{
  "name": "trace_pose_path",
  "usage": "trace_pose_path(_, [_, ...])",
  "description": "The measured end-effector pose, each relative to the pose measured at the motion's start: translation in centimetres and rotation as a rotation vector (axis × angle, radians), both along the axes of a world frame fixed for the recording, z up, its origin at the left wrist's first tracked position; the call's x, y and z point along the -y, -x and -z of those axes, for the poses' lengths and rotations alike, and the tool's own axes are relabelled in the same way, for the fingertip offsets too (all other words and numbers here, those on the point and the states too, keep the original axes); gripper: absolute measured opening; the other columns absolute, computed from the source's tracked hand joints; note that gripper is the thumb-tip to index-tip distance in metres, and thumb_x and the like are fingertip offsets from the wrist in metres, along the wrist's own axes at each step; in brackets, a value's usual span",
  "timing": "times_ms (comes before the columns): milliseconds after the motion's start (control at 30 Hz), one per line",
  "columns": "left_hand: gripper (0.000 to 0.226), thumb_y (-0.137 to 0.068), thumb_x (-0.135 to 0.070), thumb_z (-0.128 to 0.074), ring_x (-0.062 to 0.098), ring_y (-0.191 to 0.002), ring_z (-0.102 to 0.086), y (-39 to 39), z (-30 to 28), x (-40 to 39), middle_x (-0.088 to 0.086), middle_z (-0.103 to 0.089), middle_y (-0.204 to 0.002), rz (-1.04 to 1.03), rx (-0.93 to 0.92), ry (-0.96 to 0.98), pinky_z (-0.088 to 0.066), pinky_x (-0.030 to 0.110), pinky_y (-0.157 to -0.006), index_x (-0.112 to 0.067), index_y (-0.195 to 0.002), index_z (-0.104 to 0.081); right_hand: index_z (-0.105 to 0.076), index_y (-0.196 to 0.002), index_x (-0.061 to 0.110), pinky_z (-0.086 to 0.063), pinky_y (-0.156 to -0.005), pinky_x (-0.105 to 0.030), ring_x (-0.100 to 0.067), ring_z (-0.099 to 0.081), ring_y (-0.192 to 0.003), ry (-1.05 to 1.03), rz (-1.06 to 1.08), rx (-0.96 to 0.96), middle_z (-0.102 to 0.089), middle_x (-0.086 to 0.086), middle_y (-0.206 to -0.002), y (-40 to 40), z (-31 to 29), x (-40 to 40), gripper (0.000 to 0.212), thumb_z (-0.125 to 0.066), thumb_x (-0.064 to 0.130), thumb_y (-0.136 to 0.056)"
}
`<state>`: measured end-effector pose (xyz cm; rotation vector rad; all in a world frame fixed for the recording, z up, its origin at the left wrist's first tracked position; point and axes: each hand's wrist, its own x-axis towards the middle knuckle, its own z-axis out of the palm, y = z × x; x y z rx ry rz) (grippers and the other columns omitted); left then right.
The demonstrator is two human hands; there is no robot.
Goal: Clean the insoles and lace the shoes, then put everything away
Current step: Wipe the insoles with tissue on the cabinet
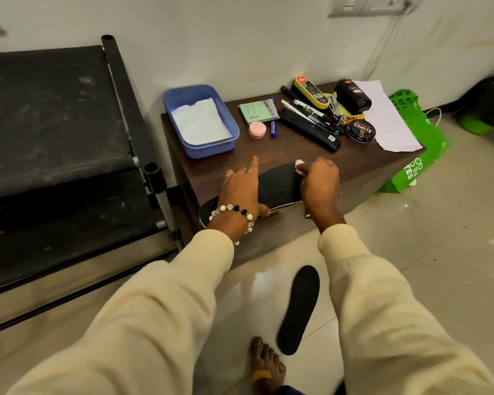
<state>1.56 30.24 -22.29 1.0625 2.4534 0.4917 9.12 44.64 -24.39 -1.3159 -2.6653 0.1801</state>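
Though half-hidden, wipe [299, 163] clenched in rt hand [320, 181]; lt hand [240, 189] flat on insole [280, 185].

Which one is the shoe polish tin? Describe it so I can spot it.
Look at the brown table against the wall, at its right end. Beside the white paper lies a round, flat black tin; unlike the upright black bottle behind, its lid reads "Cherry".

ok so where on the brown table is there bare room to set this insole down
Bare wood lies between the blue plastic tub, the pink round jar and the left hand. The far right by the Cherry polish tin and white paper is crowded.
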Motion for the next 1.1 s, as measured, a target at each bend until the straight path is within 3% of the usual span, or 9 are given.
trace_pose_path(167, [0.115, -0.070, -0.031, -0.083, 0.027, -0.134, -0.036, 0.0, -0.1, -0.1, 0.005, -0.045, -0.145, -0.008, 0.012, 0.005, -0.024, 0.035, -0.113, -0.013, -0.153, -0.006, -0.064, -0.122, 0.021, -0.034, -0.096, -0.030, -0.024, -0.048, -0.118, 0.037, -0.406, 0.027, -0.060, -0.002, -0.127, -1.3, -0.1, 1.3, 0.038, -0.051, 0.002, -0.092])
trace_pose_path(300, [0.115, -0.071, -0.032, -0.083, 0.028, -0.134, -0.036, -0.1, -0.1, -0.2, 0.005, -0.044, -0.145, -0.002, -0.002, 0.018, -0.025, 0.035, -0.112, -0.013, -0.153, -0.005, -0.075, -0.100, 0.017, -0.045, -0.092, -0.034, -0.026, -0.060, -0.104, 0.133, -0.587, -0.121, -0.070, -0.005, -0.109, -3.3, -0.9, 0.5, 0.029, -0.062, -0.003, -0.085])
trace_pose_path(433, [0.115, -0.070, -0.034, -0.083, 0.029, -0.134, -0.036, 0.1, 0.2, -0.3, 0.005, -0.045, -0.145, 0.000, -0.013, 0.016, -0.026, 0.036, -0.112, -0.014, -0.153, -0.006, -0.071, -0.110, 0.015, -0.041, -0.096, -0.030, -0.027, -0.055, -0.113, 0.061, -0.451, 0.061, -0.064, -0.006, -0.118, -3.0, -0.7, -2.4, 0.032, -0.057, -0.003, -0.088])
trace_pose_path(533, [0.116, -0.069, -0.036, -0.083, 0.031, -0.134, -0.036, 0.2, 0.5, -0.3, 0.005, -0.045, -0.145, -0.005, -0.022, 0.020, -0.028, 0.038, -0.111, -0.015, -0.153, -0.006, -0.073, -0.106, 0.011, -0.046, -0.089, -0.040, -0.032, -0.059, -0.098, 0.039, -0.268, -0.121, -0.068, -0.013, -0.104, -3.4, 0.2, -4.0, 0.035, -0.053, -0.010, -0.085])
trace_pose_path(667, [0.115, -0.069, -0.036, -0.083, 0.030, -0.134, -0.036, 0.2, 0.6, -0.4, 0.005, -0.045, -0.145, -0.011, -0.023, 0.021, -0.028, 0.038, -0.112, -0.015, -0.153, -0.006, -0.070, -0.111, 0.010, -0.045, -0.090, -0.040, -0.034, -0.059, -0.096, 0.035, -0.145, -0.092, -0.070, -0.015, -0.102, -3.7, 0.6, -4.5, 0.041, -0.051, -0.012, -0.082])
trace_pose_path(933, [0.112, -0.071, -0.035, -0.082, 0.031, -0.133, -0.037, -0.3, 0.4, -0.1, 0.006, -0.047, -0.143, -0.036, -0.026, 0.006, -0.029, 0.036, -0.110, -0.015, -0.153, -0.008, -0.064, -0.123, 0.016, -0.044, -0.090, -0.028, -0.029, -0.057, -0.104, 0.078, -0.073, 0.087, -0.063, -0.013, -0.115, -4.4, 0.0, 0.0, 0.039, -0.054, 0.003, -0.088])
trace_pose_path(1100, [0.109, -0.074, -0.032, -0.080, 0.031, -0.135, -0.035, -0.6, 0.3, 0.4, 0.006, -0.047, -0.143, -0.024, -0.024, -0.012, -0.030, 0.037, -0.110, -0.014, -0.153, -0.007, -0.072, -0.108, 0.015, -0.048, -0.092, -0.032, -0.027, -0.060, -0.103, 0.161, -0.175, 0.050, -0.068, -0.009, -0.107, -3.7, -1.5, 3.8, 0.024, -0.065, 0.010, -0.086])
